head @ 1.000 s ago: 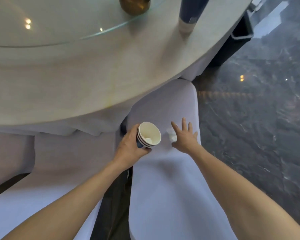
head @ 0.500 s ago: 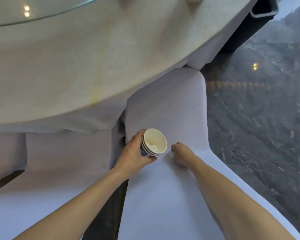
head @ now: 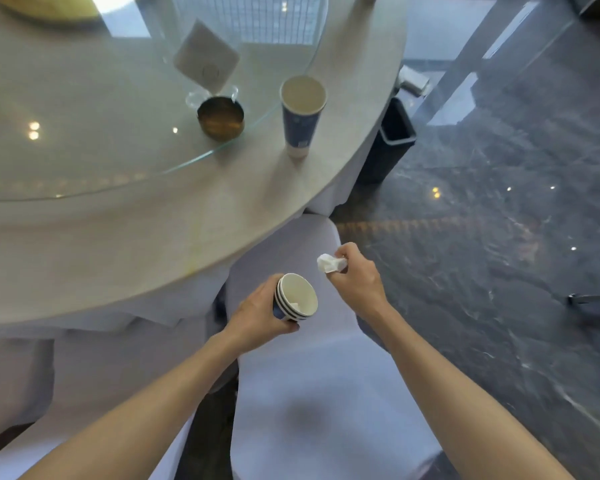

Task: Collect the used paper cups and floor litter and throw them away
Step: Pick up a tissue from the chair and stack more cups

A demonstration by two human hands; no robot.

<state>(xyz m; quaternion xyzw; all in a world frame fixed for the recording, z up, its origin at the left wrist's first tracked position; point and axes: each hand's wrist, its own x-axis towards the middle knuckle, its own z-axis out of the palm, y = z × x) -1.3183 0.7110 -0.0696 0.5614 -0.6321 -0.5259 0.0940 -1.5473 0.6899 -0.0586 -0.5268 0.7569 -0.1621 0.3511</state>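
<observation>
My left hand (head: 257,315) grips a stack of nested blue-and-white paper cups (head: 296,297), tilted with the open mouth toward my right; a bit of white paper lies inside. My right hand (head: 355,277) pinches a crumpled white tissue (head: 329,263) just above and to the right of the stack's mouth, over a white-covered chair seat (head: 319,393). Another tall blue paper cup (head: 302,116) stands upright near the edge of the round table (head: 118,244).
A glass turntable (head: 101,109) on the table carries a small brass bowl (head: 220,116) and a white card (head: 207,57). A dark bin (head: 390,143) stands on the dark marble floor (head: 482,237) past the table's right edge. A second covered chair (head: 49,375) is at the left.
My right hand has closed on the tissue that lay on the chair seat and lifted it beside the cup stack. The view has tilted up, showing the tabletop and the standing cup.
</observation>
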